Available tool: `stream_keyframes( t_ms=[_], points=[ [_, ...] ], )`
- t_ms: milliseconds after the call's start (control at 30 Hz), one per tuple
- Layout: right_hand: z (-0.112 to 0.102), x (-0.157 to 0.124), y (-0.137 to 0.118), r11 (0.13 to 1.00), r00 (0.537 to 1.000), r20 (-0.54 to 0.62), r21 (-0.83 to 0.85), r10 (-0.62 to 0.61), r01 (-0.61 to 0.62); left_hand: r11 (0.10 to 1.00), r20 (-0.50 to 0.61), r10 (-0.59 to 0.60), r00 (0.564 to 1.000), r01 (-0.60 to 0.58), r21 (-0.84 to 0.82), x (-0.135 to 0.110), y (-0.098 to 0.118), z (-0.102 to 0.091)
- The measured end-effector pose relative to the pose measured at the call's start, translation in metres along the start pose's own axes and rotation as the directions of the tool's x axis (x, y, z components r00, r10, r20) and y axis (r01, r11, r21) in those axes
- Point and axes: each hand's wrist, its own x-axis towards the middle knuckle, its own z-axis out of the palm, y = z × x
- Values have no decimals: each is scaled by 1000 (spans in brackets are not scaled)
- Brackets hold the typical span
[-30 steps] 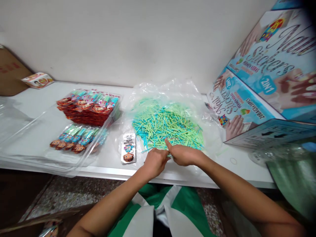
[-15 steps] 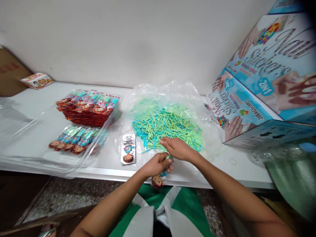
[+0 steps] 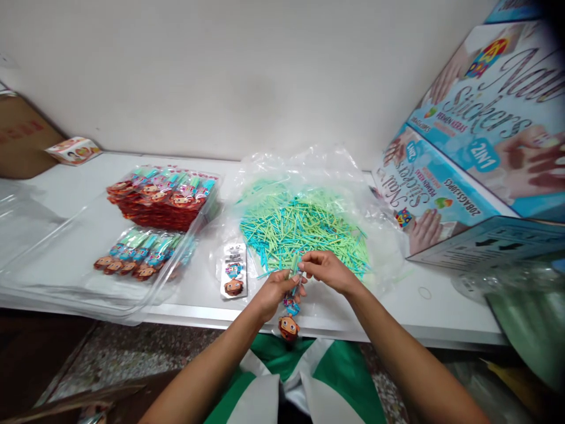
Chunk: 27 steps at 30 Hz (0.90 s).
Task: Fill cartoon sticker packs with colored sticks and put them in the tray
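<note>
My left hand [image 3: 276, 290] is closed round a clear cartoon packet [image 3: 288, 328], whose brown character face hangs down past the table's front edge. Green and bluish sticks [image 3: 294, 263] stand up out of the packet's top. My right hand [image 3: 329, 270] pinches right beside those stick ends; exactly what lies between its fingertips is too small to tell. Just beyond both hands, a heap of thin green and blue sticks [image 3: 304, 229] rests on a clear plastic bag [image 3: 309, 159]. A flat cartoon packet or card [image 3: 233, 271] lies to the left of my left hand.
A clear plastic tray [image 3: 152, 297] at left holds a tall stack of cartoon packets [image 3: 161, 203] and a shorter row of packets [image 3: 139, 254]. Nail Stickers boxes [image 3: 468, 153] stand at right. A small box [image 3: 74, 151] and a brown carton [image 3: 22, 138] are far left.
My right hand has gone from lying over the packet's top to pinching beside it, and the stick ends now show. The packet's cartoon face has turned more towards view.
</note>
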Motion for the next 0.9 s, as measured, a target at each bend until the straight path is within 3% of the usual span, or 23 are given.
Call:
stream_keyframes(
  t_ms=[567, 900],
  points=[
    [-1, -4, 10, 997, 997, -63, 64, -45, 49, 1000, -63, 4, 998, -5, -7, 4, -5, 12],
    [-3, -5, 11, 997, 994, -91, -46, -63, 59, 999, -46, -33, 998, 32, -15, 4, -5, 13]
  ],
)
